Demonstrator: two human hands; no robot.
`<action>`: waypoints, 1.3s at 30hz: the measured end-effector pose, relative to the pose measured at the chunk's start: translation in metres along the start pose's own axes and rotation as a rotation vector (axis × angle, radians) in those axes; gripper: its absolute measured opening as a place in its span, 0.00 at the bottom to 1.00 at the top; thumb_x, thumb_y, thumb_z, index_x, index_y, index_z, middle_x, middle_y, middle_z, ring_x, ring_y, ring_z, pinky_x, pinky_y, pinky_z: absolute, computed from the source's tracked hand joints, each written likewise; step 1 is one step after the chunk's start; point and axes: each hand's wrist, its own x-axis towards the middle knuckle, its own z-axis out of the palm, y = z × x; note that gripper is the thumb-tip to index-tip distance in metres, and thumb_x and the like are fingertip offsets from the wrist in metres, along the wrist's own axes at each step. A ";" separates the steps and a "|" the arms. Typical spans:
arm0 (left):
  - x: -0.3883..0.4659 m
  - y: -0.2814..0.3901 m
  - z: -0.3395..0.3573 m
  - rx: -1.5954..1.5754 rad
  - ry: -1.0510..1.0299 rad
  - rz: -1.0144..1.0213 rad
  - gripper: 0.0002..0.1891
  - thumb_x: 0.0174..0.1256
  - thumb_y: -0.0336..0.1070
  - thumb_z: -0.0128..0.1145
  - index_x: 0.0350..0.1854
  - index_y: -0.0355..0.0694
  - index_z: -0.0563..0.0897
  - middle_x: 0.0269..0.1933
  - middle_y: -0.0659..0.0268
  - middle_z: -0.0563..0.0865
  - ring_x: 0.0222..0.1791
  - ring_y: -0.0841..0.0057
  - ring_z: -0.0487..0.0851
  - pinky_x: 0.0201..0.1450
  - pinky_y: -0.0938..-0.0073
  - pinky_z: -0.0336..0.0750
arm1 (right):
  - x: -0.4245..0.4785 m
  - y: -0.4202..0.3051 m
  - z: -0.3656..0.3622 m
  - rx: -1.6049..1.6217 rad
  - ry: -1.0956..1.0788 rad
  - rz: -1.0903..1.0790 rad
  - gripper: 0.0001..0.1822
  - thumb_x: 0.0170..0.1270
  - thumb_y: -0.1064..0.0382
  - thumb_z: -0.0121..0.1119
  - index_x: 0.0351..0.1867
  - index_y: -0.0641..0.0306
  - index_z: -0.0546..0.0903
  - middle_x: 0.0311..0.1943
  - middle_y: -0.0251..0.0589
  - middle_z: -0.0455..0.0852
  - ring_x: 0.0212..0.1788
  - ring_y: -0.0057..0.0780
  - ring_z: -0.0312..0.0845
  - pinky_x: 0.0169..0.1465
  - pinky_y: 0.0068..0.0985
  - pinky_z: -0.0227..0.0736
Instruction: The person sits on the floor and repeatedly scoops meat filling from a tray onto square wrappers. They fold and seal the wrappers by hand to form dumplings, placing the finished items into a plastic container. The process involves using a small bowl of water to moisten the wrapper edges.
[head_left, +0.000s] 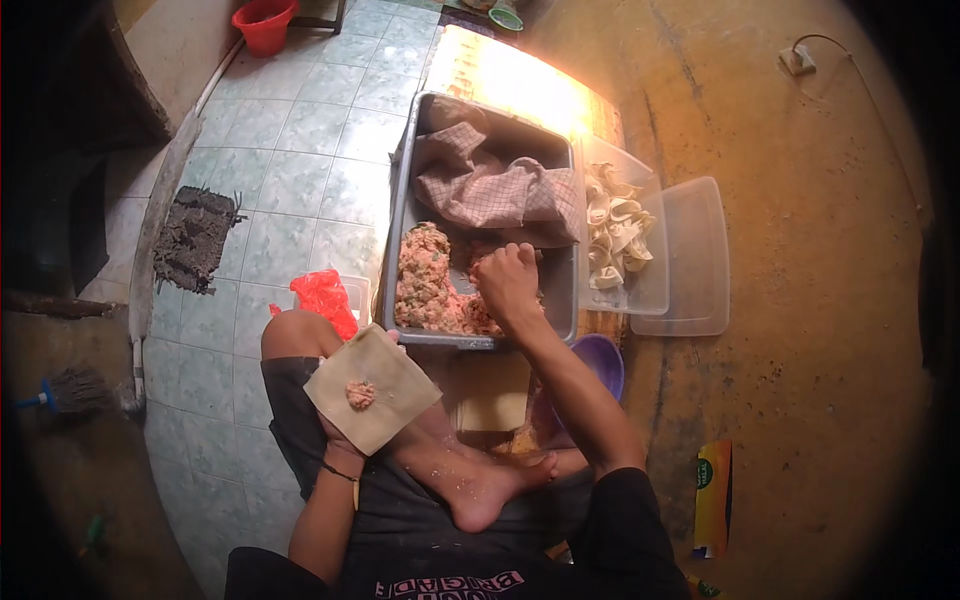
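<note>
My left hand (335, 433) supports square dough wrappers (401, 409) above my knee. They look like a stack, with a small lump of minced filling (361, 394) near the middle of the top one. Inside the grey plastic tub (480, 341), my right hand (510, 281) is curled at the minced filling mixture (424, 281). Its fingertips are hidden, so whether it grips anything does not show. The mixture is pink with green bits and heaped at the tub's near left. A checked cloth (499, 184) lies across the tub's far part.
Folded dough pieces (619, 225) fill a translucent plastic container (654, 296) to the right, next to a translucent lid (701, 255). A purple bowl (604, 364) sits below the tub's right corner. Left of the tub lies a red plastic bag (324, 296). Strong light glares behind the tub.
</note>
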 end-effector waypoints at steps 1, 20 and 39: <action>0.000 -0.001 0.001 0.002 0.004 0.004 0.39 0.74 0.62 0.40 0.76 0.38 0.55 0.77 0.50 0.54 0.73 0.50 0.61 0.73 0.44 0.58 | 0.000 0.000 0.003 0.010 0.025 -0.036 0.07 0.55 0.63 0.58 0.27 0.58 0.87 0.29 0.39 0.86 0.41 0.34 0.77 0.55 0.33 0.62; 0.000 -0.004 0.003 0.098 -0.026 0.004 0.37 0.75 0.62 0.38 0.75 0.39 0.57 0.76 0.50 0.59 0.71 0.52 0.65 0.71 0.44 0.62 | -0.008 0.030 -0.007 0.364 -0.262 0.121 0.08 0.58 0.59 0.61 0.29 0.57 0.87 0.27 0.49 0.86 0.36 0.41 0.83 0.49 0.40 0.66; -0.023 -0.086 0.076 0.152 -0.218 -0.182 0.40 0.73 0.63 0.36 0.76 0.37 0.54 0.77 0.49 0.56 0.75 0.50 0.57 0.74 0.42 0.56 | -0.238 -0.028 -0.147 1.253 0.465 0.146 0.17 0.57 0.76 0.61 0.48 0.60 0.85 0.35 0.44 0.86 0.37 0.36 0.84 0.39 0.30 0.78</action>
